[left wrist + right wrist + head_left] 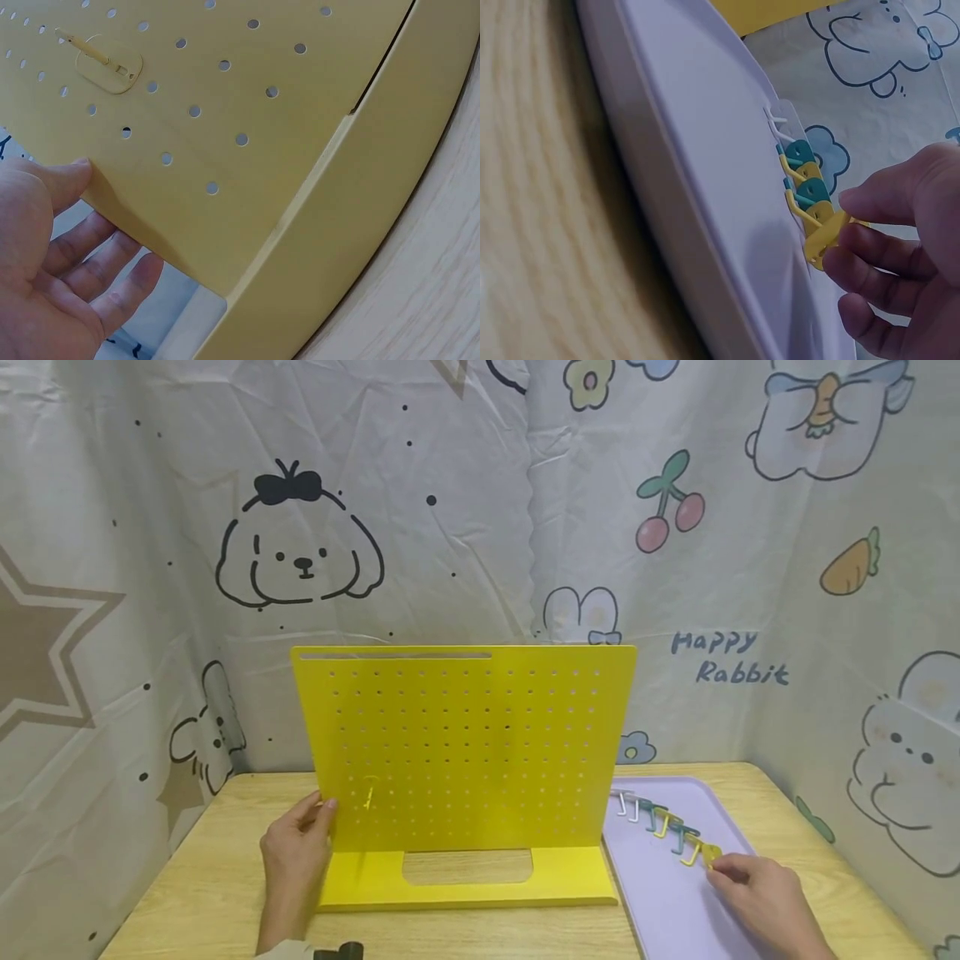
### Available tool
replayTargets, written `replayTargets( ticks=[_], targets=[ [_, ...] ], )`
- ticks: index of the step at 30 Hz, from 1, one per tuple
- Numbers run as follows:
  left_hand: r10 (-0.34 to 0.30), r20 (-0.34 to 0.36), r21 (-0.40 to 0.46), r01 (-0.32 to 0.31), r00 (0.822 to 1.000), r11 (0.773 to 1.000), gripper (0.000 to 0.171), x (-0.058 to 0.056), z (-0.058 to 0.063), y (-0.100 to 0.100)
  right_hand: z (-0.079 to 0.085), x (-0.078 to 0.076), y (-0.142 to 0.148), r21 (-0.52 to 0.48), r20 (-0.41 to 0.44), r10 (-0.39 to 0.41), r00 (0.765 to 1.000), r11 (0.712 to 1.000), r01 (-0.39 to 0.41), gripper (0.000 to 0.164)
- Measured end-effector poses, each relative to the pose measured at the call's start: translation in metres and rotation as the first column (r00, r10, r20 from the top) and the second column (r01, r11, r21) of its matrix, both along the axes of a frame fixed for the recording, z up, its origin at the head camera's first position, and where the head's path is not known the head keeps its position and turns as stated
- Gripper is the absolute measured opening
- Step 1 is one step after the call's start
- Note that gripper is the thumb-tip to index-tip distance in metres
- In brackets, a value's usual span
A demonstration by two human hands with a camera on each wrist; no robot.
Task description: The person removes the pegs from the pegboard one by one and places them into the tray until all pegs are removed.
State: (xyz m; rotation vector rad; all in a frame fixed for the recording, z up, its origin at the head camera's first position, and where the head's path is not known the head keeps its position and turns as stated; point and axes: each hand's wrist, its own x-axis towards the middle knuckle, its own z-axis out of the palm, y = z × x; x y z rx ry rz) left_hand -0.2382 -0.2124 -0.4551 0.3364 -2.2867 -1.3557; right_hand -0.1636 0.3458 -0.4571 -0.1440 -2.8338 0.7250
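A yellow pegboard (465, 841) stands upright on its yellow base, and one yellow hook (369, 797) is fitted at its lower left. My left hand (296, 852) grips the board's left edge, with the thumb on the front face and the other fingers at or behind the edge in the left wrist view. Over the lilac tray (667, 902), my right hand (765, 893) pinches a yellow hook (829, 236) by its flat plate between thumb and fingers. Touching or just beside it is a line of white, green and yellow hooks (663, 822) along the tray. The fingers partly hide the pinched hook.
The tray's raised rim (727, 814) runs close to the board's right side on the wooden table (217, 860). Behind the table hangs a printed curtain (465, 568). A dark object (348, 952) shows by the left sleeve at the bottom edge.
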Motion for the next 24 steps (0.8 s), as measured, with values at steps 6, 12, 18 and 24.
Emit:
replayTargets(
  ticks=[6, 12, 18, 24],
  targets=[
    [-0.026, 0.047, 0.055, 0.023, 0.999, 0.998, 0.053, 0.003, 0.0, 0.0, -0.002, -0.006, 0.001, 0.048, -0.003, 0.002, 1.0, 0.999, -0.002, 0.019],
    [-0.032, 0.032, 0.064, 0.03, 0.999, 0.998, 0.053, 0.002, -0.001, 0.001, -0.004, -0.01, 0.004, 0.103, -0.04, -0.014, 0.999, 0.995, 0.018, 0.017],
    [-0.011, 0.007, 0.029, 0.011, 1.0, 1.0, 0.046, -0.002, -0.001, 0.0, -0.006, -0.01, 0.002, 0.109, -0.077, -0.012, 0.997, 0.994, 0.02, 0.014],
    [-0.021, 0.034, 0.047, 0.019, 0.999, 0.999, 0.052, 0.0, -0.001, -0.001, -0.005, -0.012, -0.003, 0.08, -0.087, -0.013, 0.996, 0.997, 0.02, 0.015]
  ],
)
